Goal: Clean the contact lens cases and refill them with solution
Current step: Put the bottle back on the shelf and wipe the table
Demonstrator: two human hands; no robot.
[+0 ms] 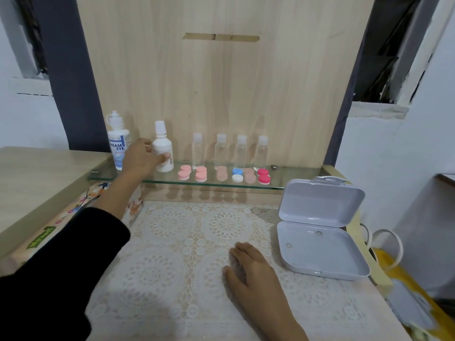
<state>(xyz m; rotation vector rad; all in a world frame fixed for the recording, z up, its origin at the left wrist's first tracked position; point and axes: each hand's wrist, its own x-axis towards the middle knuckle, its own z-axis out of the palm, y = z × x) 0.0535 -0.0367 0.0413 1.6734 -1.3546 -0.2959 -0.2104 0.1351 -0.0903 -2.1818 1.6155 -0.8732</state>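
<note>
- Head view: wood panel stands upright behind a glass shelf, with a lace mat spread on the table below.
- Box, pale lilac, sits open at the mat's right edge; its lid leans back and the tray holds nothing that can be made out.
- Left hand reaches onto the shelf and wraps around the white bottle, thumb on its front, fingers partly hidden behind; the grasp looks closed on it.
- Right hand lies flat on the mat, fingers spread, holding nothing.
- White bottle stands upright, capped nozzle pointing up, just right of the labelled bottle.
- Four clear bottles stand upright in a row further right; whether they hold liquid cannot be told.
- Lens cases lie in a row along the shelf front, lids on, each running front to back: pink, peach, one blue and white, one red.
</note>
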